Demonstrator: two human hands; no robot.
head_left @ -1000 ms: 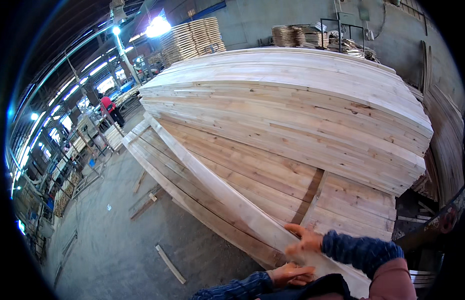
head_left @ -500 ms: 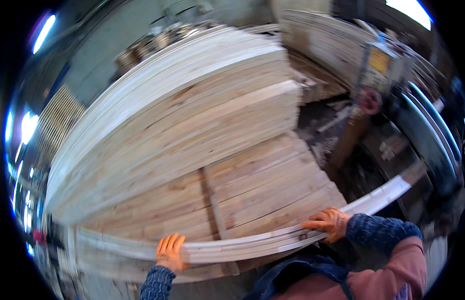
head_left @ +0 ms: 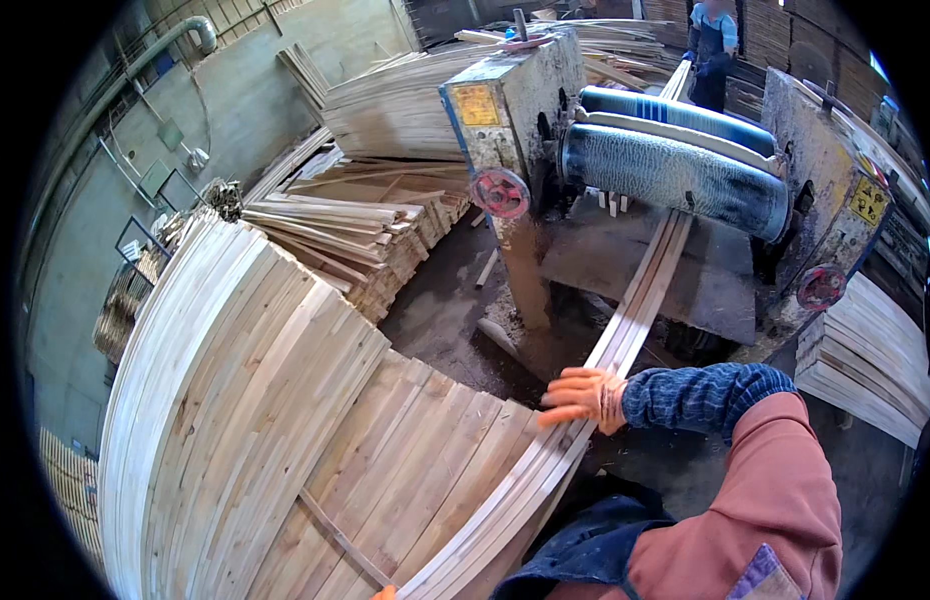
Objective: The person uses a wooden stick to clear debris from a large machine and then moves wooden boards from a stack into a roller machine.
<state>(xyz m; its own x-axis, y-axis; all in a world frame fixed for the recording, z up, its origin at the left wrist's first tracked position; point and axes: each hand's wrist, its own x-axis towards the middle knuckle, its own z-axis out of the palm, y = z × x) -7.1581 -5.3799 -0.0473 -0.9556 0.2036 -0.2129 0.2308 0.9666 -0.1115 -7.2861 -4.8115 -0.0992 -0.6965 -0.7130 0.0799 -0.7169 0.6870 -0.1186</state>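
- Right hand (head_left: 583, 396), frame centre: fingers together, flat, pressing long plank (head_left: 625, 330).
- Left hand (head_left: 385, 593), bottom edge: barely showing, finger state unclear.
- Roller machine (head_left: 675, 170), upper right: plank end entering.

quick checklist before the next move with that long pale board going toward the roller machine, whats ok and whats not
1. Right hand on the long pale wooden board: ok, fingers lie flat on its top.
2. Left hand on the board: cannot tell, only a fingertip shows at the lower edge.
3. Board's far end at the dark ribbed rollers: ok, it reaches the machine's grey table.
4. Board clear of the big stack of pale planks: not ok, its near part lies along the stack's edge.
5. Person in blue behind the machine: ok, standing away from the rollers.
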